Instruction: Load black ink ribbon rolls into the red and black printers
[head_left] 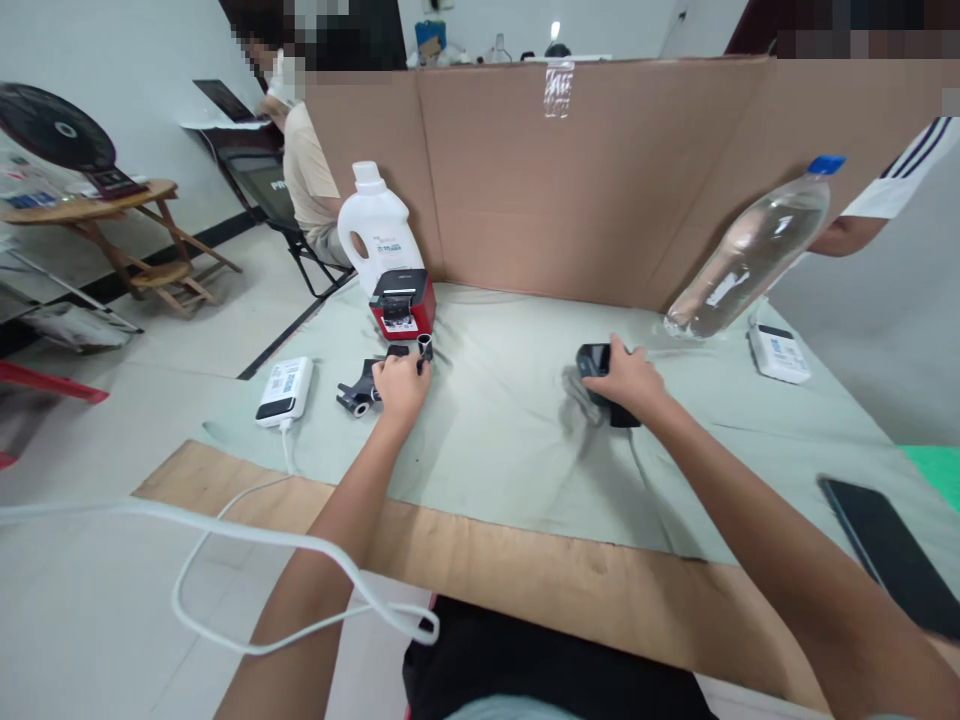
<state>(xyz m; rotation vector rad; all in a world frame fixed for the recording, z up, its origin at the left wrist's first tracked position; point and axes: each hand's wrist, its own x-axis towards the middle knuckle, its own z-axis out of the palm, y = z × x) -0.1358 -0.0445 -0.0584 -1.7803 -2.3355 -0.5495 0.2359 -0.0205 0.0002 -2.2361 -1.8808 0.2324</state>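
My left hand (403, 388) is closed around a black clamp-like object (367, 385), which has a jaw at its left and a short tube-shaped end showing past the fingers. Under my right hand (631, 380) is a dark handheld device (596, 360) with a small screen. My thumb and fingers grip its sides, and its lower end shows beneath the palm. Just beyond my left hand stands a red and black label printer (405, 305), its printed label facing me. A white jug (382, 235) with a handle is behind the printer.
White power bank (285, 390) with cable (292, 540) at left; another white power bank (780, 352) at right. A large clear bottle (750, 255) leans beside the cardboard screen (547, 180). A phone (892, 550) lies near right. One person sits behind; another's arm (855, 235) shows right.
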